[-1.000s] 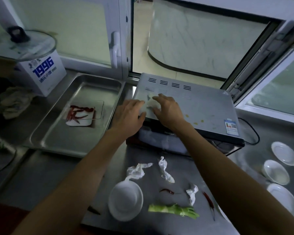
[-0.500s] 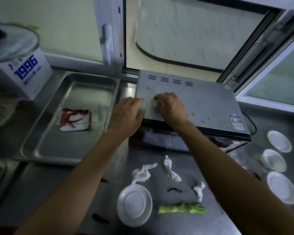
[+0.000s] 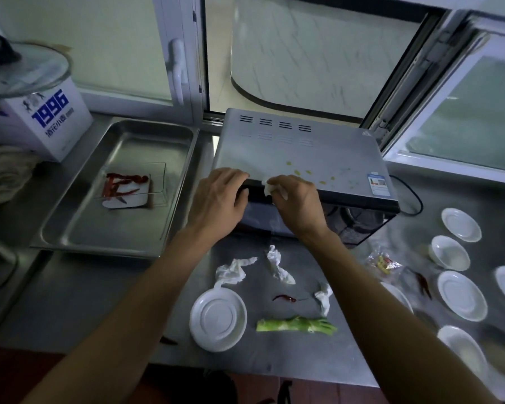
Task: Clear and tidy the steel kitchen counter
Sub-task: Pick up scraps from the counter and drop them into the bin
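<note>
The right hand pinches a small white tissue wad at the front top edge of the toaster oven, its fingers curled round most of the wad. The left hand rests on the oven's front left corner with fingers loosely bent over the edge, holding nothing. Yellow spots dot the oven top. On the steel counter lie three crumpled tissues, a green vegetable stalk, a dried chili and one upturned white saucer. At the right, about six more white dishes sit, some cut off and blurred. A steel tray holds chilies in a clear container.
</note>
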`<state>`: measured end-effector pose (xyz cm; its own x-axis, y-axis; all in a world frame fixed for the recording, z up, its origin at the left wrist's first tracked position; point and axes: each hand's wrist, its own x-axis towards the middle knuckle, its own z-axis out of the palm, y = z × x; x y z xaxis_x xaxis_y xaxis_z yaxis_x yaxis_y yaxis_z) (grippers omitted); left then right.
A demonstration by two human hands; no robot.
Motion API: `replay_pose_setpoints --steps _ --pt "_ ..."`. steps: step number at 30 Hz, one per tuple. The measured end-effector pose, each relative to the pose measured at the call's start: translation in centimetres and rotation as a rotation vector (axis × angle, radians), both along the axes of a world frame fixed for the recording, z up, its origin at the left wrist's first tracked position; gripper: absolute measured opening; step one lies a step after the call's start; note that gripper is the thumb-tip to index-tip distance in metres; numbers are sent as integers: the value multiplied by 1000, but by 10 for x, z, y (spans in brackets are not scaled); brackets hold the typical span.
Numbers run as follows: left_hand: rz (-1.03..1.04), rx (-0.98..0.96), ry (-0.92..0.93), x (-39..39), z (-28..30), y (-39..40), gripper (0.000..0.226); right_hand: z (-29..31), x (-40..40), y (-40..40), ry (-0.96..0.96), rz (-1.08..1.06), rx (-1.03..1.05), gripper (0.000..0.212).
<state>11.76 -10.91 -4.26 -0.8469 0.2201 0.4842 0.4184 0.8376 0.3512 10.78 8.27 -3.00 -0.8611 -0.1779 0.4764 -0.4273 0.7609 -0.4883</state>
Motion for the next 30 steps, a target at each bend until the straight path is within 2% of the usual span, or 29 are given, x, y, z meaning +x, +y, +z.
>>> replay_pose_setpoints --steps 5,16,24,30 --pt "-22 -16 -2 46 -17 31 32 -27 53 32 -49 -6 -75 18" --pt "-30 -125 -189 125 -58 78 34 -76 134 89 -221 -69 -141 12" --pt "-49 -143 -259 148 -82 96 26 -101 170 112 -210 -105 -98 9" --pt "-87 -181 -332 138 -105 107 22 -126 179 117 -341 -196 -93 12"
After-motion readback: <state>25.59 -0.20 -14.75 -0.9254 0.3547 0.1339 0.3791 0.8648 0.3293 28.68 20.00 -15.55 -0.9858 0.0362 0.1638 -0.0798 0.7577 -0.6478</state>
